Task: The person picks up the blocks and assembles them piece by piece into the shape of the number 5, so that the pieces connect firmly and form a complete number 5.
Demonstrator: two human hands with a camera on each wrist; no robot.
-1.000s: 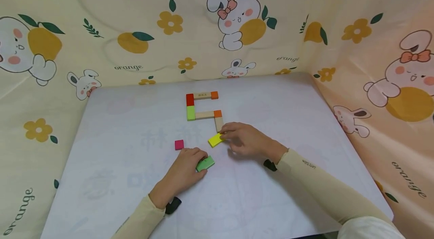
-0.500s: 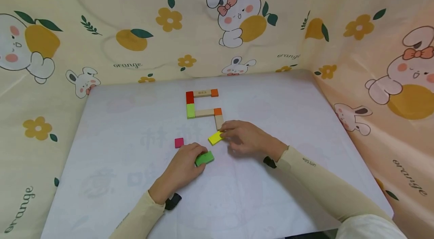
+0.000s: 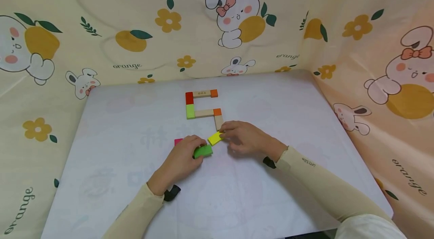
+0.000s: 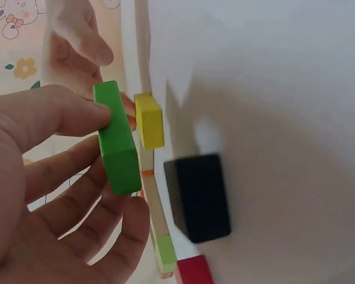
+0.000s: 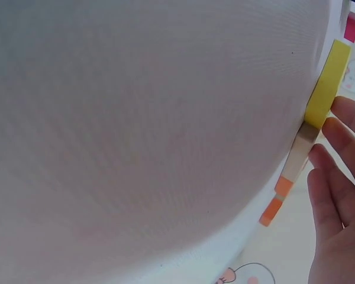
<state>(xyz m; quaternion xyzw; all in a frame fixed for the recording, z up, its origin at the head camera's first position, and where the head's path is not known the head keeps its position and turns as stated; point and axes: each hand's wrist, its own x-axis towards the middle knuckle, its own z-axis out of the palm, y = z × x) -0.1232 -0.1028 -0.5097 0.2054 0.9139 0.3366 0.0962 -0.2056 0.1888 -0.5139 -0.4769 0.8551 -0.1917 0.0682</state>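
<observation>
In the head view my left hand [image 3: 177,163] grips a green block [image 3: 204,151], thumb on one side and fingers on the other. The left wrist view shows this green block [image 4: 119,148] close up, with a dark navy block [image 4: 206,198] on the table beside it. That navy block is mostly hidden under my hand in the head view. My right hand [image 3: 245,139] has its fingertips at the right end of a yellow block [image 3: 214,138], fingers fairly straight in the right wrist view. The yellow block lies slanted below a plain wooden block [image 3: 219,122].
A line of blocks runs up from there: an orange block [image 3: 217,111], a wooden block [image 3: 204,113], a lime block [image 3: 190,111], a red block [image 3: 189,98], another wooden block [image 3: 202,94] and an orange block [image 3: 214,93]. A pink block [image 3: 178,141] is partly behind my left hand.
My left hand has moved forward with the green block, closer to the yellow one, and now covers part of the pink block. The right hand stays at the yellow block.
</observation>
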